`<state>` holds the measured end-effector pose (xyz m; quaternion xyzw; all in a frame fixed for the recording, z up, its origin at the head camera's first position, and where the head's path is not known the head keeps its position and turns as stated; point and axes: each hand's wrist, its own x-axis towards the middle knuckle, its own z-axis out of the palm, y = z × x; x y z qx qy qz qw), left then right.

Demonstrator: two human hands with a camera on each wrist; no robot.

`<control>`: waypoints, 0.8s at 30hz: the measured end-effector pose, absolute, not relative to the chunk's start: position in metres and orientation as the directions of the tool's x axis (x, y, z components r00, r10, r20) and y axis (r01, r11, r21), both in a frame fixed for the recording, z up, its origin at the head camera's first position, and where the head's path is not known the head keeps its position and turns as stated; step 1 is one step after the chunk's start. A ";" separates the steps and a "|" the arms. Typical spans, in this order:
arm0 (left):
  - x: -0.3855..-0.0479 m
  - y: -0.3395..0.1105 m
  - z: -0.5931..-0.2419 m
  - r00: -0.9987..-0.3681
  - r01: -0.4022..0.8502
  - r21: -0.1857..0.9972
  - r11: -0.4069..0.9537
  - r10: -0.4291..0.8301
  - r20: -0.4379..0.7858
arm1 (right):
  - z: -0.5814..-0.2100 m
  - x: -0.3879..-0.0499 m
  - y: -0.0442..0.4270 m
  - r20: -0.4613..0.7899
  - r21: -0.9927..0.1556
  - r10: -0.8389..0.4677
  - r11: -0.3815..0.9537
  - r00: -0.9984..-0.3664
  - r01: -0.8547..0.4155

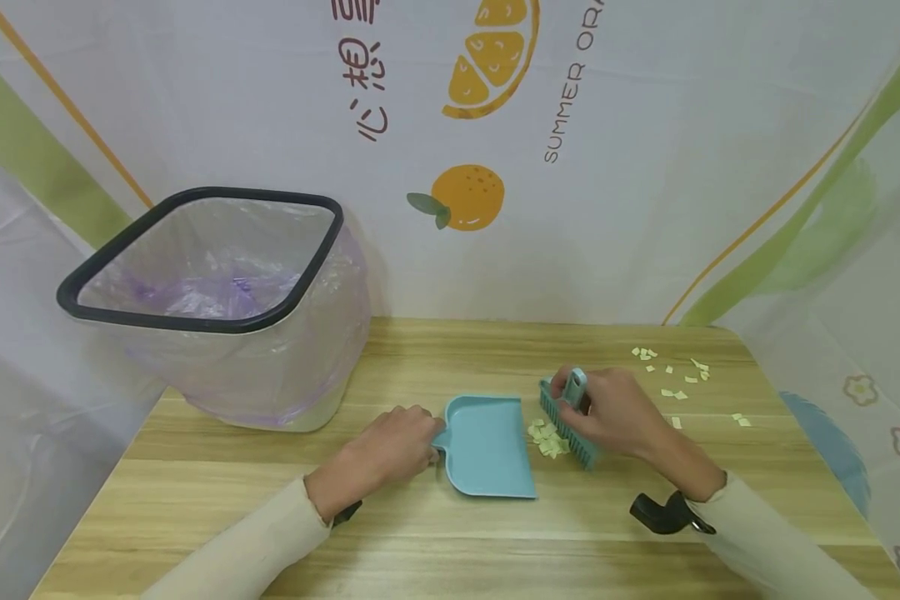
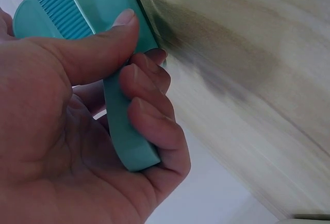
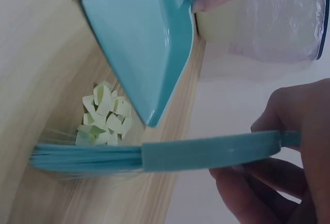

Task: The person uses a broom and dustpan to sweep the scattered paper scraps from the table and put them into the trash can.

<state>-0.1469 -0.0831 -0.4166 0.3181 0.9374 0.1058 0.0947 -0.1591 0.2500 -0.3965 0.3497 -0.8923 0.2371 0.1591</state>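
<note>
A teal dustpan lies flat on the table, its straight lip facing right. My left hand grips its handle, fingers curled round it in the left wrist view. With my right hand I hold a teal hand brush, bristles down on the wood. Between the brush and the dustpan's lip sits a small heap of pale yellow-green paper scraps. In the right wrist view the bristles stand just beside the heap. The dustpan's tray looks bare.
More paper scraps lie scattered at the table's back right. A bin with a black rim and a clear purplish liner stands at the back left. Behind the wooden table hangs a white cloth printed with oranges.
</note>
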 end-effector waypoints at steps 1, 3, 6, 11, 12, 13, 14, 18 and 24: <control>-0.147 -0.083 -0.416 -0.779 0.577 0.258 0.775 0.617 -0.110 | -0.397 -0.160 0.248 0.450 -0.316 -0.559 0.630 -0.696 -0.710; -0.147 -0.082 -0.416 -0.779 0.579 0.255 0.774 0.618 -0.108 | -0.398 -0.161 0.244 0.455 -0.321 -0.578 0.603 -0.677 -0.730; -0.147 -0.082 -0.416 -0.780 0.576 0.254 0.777 0.615 -0.112 | -0.398 -0.162 0.237 0.463 -0.331 -0.592 0.575 -0.660 -0.748; -0.146 -0.082 -0.415 -0.779 0.578 0.259 0.773 0.618 -0.106 | -0.397 -0.162 0.224 0.460 -0.352 -0.588 0.567 -0.665 -0.745; -0.146 -0.081 -0.414 -0.779 0.579 0.260 0.773 0.619 -0.105 | -0.397 -0.162 0.221 0.454 -0.358 -0.587 0.568 -0.670 -0.741; -0.146 -0.081 -0.414 -0.778 0.579 0.261 0.772 0.619 -0.104 | -0.396 -0.162 0.219 0.450 -0.363 -0.586 0.569 -0.674 -0.738; -0.146 -0.081 -0.413 -0.778 0.580 0.261 0.772 0.619 -0.103 | -0.396 -0.162 0.216 0.448 -0.367 -0.585 0.569 -0.676 -0.736; -0.145 -0.081 -0.414 -0.779 0.578 0.261 0.773 0.618 -0.106 | -0.393 -0.162 0.209 0.437 -0.398 -0.573 0.569 -0.694 -0.720; -0.146 -0.082 -0.416 -0.779 0.575 0.263 0.775 0.617 -0.114 | -0.388 -0.160 0.210 0.444 -0.414 -0.534 0.589 -0.719 -0.693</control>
